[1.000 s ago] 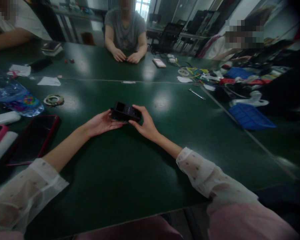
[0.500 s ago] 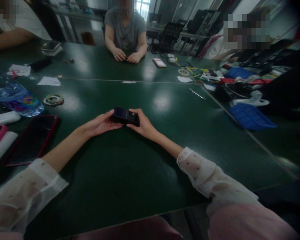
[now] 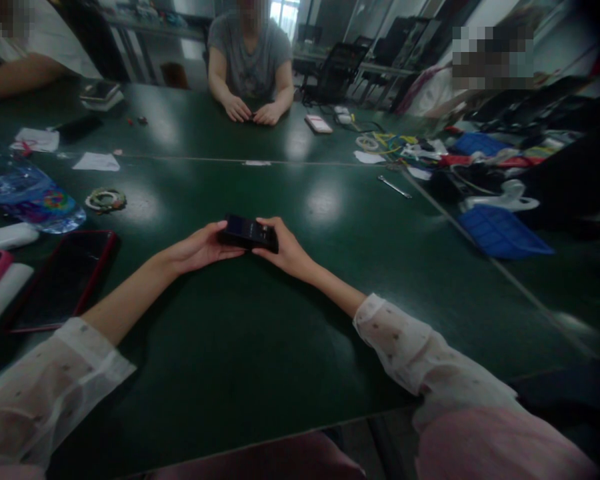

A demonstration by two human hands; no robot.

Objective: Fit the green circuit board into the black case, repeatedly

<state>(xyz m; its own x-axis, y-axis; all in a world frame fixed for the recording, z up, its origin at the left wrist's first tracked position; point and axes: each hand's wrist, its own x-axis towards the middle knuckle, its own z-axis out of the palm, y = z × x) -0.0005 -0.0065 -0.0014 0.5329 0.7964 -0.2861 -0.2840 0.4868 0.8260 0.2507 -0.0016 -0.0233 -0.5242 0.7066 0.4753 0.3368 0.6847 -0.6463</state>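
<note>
A small black handheld device with a dark screen and marked buttons [image 3: 247, 231] is held sideways between my two hands over the green table [image 3: 240, 347]. At its left end, my left hand [image 3: 205, 248] is closed with the thumb on top and fingers beneath. My right hand [image 3: 286, 250] grips the right end, fingers along the far edge and thumb on the near side. The device's underside is hidden, and its exact kind is too blurred to read.
Left lie a red-edged phone [image 3: 63, 280], a white case [image 3: 11, 236], a water bottle [image 3: 35, 193] and a bracelet [image 3: 106, 200]. Rightward are a wrench [image 3: 395, 187], a blue tray [image 3: 503, 232] and tangled cables [image 3: 387, 143]. A person in grey [image 3: 250, 60] sits opposite; others sit at both sides.
The view has shifted very slightly. Both hands keep their hold on the black device, which stays in nearly the same place.
</note>
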